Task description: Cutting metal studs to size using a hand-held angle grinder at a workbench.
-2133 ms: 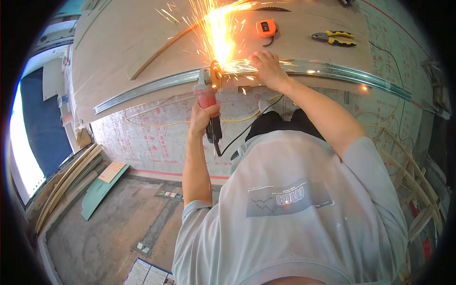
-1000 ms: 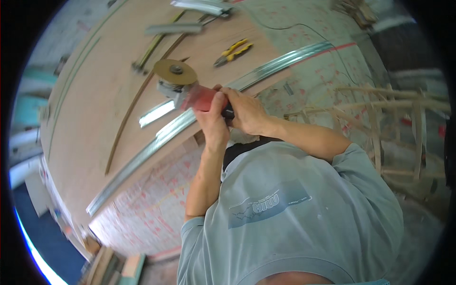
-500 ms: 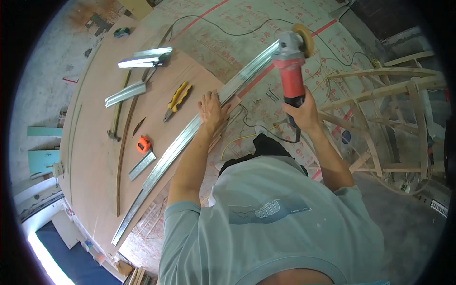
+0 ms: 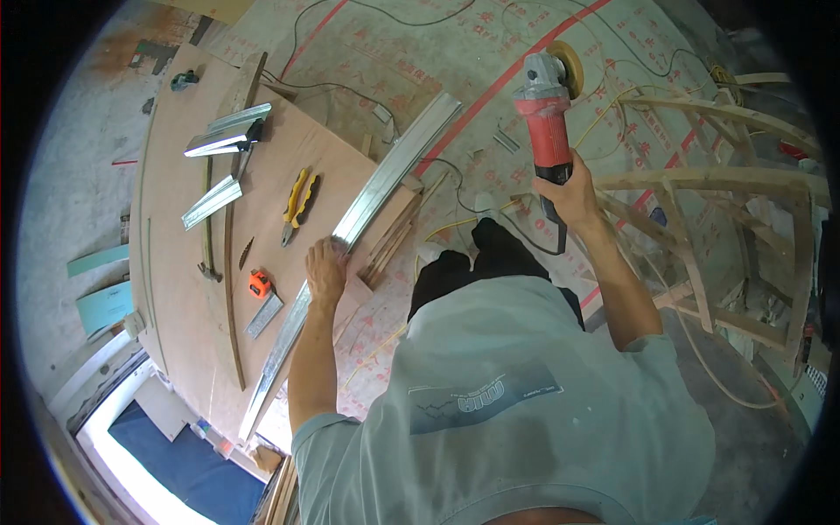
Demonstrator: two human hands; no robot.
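Note:
A long silvery metal channel [image 4: 394, 175] lies slantwise along the right edge of a wooden board table, its far end jutting past the table. My left hand [image 4: 325, 273] is closed over the channel about midway along. In my right hand [image 4: 573, 194] is a red and grey angle grinder [image 4: 549, 131], gripped by its black rear handle and held up to the right of the channel. The grinder's tan disc [image 4: 570, 68] is apart from the channel's far end. Yellow-and-black pliers [image 4: 300, 206] lie left of the channel, near an orange tape measure [image 4: 259, 283].
The plywood table [image 4: 188, 324] also bears a hammer [image 4: 207, 236], short metal channel pieces [image 4: 229, 131] and a thin wooden strip [image 4: 232, 306]. A curved wooden frame [image 4: 682, 236] stands at right. Cables [image 4: 350, 87] cross the covered floor [image 4: 420, 52].
My left hand has moved down and left toward the table's near end. The grinder and the channel's far end, close together before, are now apart. The view has shifted too.

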